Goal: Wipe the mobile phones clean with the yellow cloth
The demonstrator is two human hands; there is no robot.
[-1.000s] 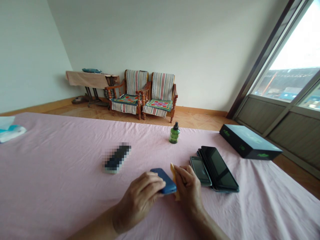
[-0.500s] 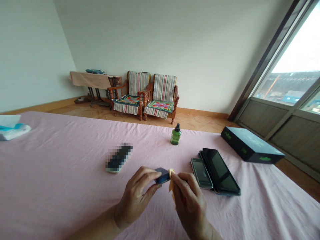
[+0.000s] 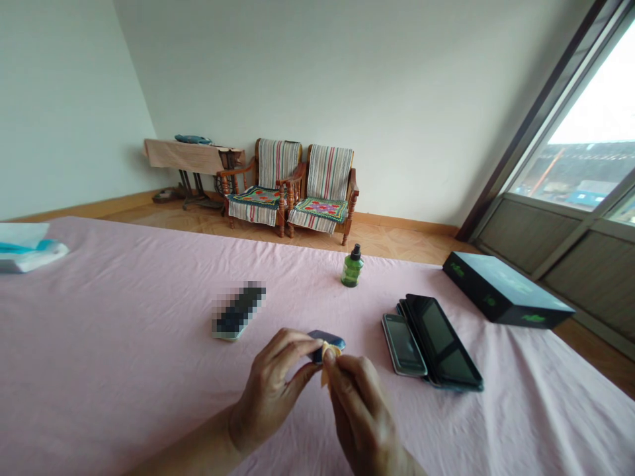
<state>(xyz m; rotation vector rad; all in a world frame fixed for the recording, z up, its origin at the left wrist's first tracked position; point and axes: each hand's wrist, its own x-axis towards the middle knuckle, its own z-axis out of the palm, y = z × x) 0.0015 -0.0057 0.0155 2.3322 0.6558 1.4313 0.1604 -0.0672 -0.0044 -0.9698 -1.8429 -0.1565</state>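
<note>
Between thumb and fingers my left hand (image 3: 275, 383) grips a small dark blue object (image 3: 327, 338) above the pink cloth. My right hand (image 3: 364, 410) pinches a yellowish cloth (image 3: 328, 360) against the near side of that object, hiding part of it. To the right of my hands, a phone with a silver rim (image 3: 404, 345) lies beside a larger black device (image 3: 444, 340). A green bottle with a black top (image 3: 352, 268) stands beyond my hands. On the left lies a pixelated dark device (image 3: 239, 311).
The pink cloth (image 3: 124, 317) covers the surface under everything. A black box (image 3: 506, 289) sits at the right edge. At the far left is a white and blue packet (image 3: 32, 248). Two wooden chairs (image 3: 317, 208) and a covered sewing table (image 3: 186, 157) stand by the wall.
My right hand and the yellowish cloth have moved left, from the end of the blue object onto its near side. The view has shifted slightly.
</note>
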